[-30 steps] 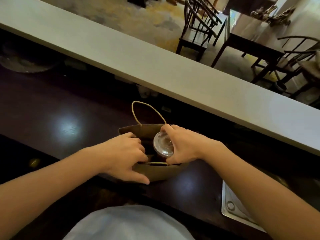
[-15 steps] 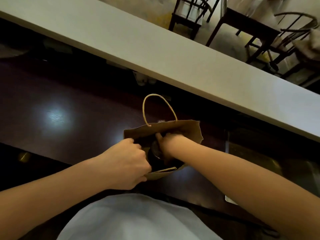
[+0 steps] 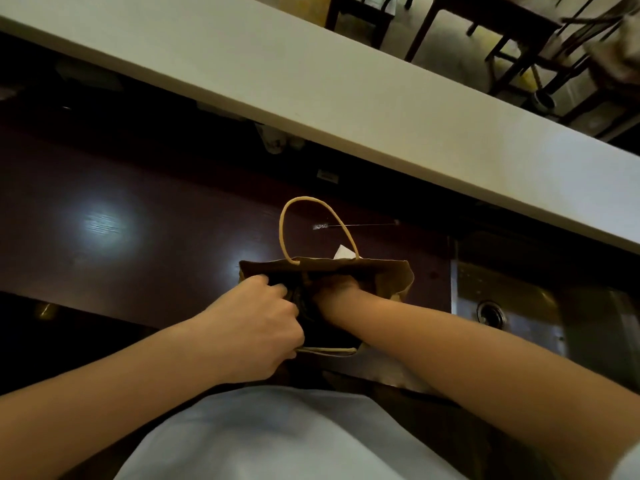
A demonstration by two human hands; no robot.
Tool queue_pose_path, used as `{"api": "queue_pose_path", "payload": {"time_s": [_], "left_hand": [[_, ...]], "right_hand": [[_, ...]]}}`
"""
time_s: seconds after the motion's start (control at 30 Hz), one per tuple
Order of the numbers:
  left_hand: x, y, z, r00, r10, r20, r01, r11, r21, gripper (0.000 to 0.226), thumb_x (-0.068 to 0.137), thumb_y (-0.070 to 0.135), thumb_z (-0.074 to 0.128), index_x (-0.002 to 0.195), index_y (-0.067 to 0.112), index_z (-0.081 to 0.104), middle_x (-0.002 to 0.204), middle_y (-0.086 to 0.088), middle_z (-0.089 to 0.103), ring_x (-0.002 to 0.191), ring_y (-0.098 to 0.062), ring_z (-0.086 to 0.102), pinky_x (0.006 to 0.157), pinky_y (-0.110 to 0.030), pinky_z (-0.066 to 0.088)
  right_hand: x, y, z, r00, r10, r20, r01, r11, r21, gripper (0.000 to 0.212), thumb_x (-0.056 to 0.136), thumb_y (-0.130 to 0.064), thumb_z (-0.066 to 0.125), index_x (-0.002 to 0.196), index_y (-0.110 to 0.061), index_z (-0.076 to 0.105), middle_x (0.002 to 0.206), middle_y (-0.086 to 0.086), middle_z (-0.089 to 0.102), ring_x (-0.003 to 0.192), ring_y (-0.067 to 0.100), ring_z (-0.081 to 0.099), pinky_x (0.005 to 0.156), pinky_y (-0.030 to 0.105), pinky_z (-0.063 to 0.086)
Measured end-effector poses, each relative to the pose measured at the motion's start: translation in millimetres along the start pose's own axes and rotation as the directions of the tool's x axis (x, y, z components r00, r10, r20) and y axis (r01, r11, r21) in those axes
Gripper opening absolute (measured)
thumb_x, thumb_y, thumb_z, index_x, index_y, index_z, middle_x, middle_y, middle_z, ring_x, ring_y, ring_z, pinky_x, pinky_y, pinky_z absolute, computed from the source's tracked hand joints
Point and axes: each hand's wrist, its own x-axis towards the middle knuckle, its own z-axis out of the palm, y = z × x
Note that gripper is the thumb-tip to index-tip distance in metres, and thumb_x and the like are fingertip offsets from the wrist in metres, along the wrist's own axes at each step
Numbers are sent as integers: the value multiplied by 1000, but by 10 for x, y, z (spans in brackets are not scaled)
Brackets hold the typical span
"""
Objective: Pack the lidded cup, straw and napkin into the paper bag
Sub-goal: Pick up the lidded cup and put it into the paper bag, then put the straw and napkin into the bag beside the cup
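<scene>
A brown paper bag [image 3: 393, 277] with rope handles stands open on the dark counter [image 3: 145, 216]. My left hand [image 3: 256, 320] grips its near left rim and holds the mouth apart. My right hand [image 3: 337, 289] reaches down inside the bag, fingers hidden below the rim, around the lidded cup [image 3: 304, 303], of which only a dim round top shows. A white napkin [image 3: 343, 252] corner pokes up just behind the bag's far wall. A thin straw [image 3: 360, 225] lies flat on the counter beyond the bag.
A raised pale ledge [image 3: 346, 98] runs across behind the counter. A steel sink [image 3: 502, 317] with a drain is set in at the right. Dark chairs and a table [image 3: 502, 36] stand beyond the ledge.
My right hand has carried the cup from the bag's mouth down inside, up to the wrist. The left hand has kept its hold on the rim. The view has tilted down.
</scene>
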Motion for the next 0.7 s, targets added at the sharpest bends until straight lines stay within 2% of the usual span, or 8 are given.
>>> {"api": "queue_pose_path", "payload": {"time_s": [0.07,0.2,0.33,0.43,0.63,0.7], "left_hand": [[-5,13,0,1000,5,5,-5,1000,11,28,91,46,52,90,26,71,89,0,71,85,-27,61,69,-38,42],[-36,-41,-29,996,-14,83,13,1000,6,29,94,47,48,102,29,69,100,3,70,96,-24,59,77,-38,41],[-72,-229,-112,981,-7,196,0,999,36,31,95,49,44,110,32,66,110,8,67,107,-20,55,87,-37,39],[-85,-374,-179,966,14,258,-33,997,67,32,96,48,42,114,33,64,114,11,65,112,-16,52,94,-36,38],[-81,-456,-210,957,94,273,-114,992,55,28,93,46,47,108,33,66,111,11,66,112,-17,53,97,-39,39],[-57,-445,-241,957,116,266,-124,992,11,29,92,50,48,110,34,65,113,11,65,112,-15,54,97,-39,41]], "right_hand": [[35,-9,-8,997,60,43,-61,997,40,49,100,-30,41,148,-25,33,153,5,36,139,27,33,113,43,26],[-49,38,-70,1000,-6,19,4,996,87,45,99,-29,44,143,-23,40,147,5,44,135,26,40,112,42,30],[-204,50,-192,995,-99,7,98,988,122,48,95,-26,54,140,-14,43,138,9,51,123,27,51,96,33,41],[-265,61,-191,987,-149,55,137,974,179,38,97,-28,53,132,-14,54,126,7,60,114,25,57,84,28,39],[-376,68,-204,978,-191,83,163,951,262,34,97,-28,51,126,-11,59,115,9,65,95,23,61,75,30,43],[-508,120,-304,980,-189,57,162,934,317,34,97,-33,51,123,-13,61,111,9,67,96,25,64,76,31,49]]}}
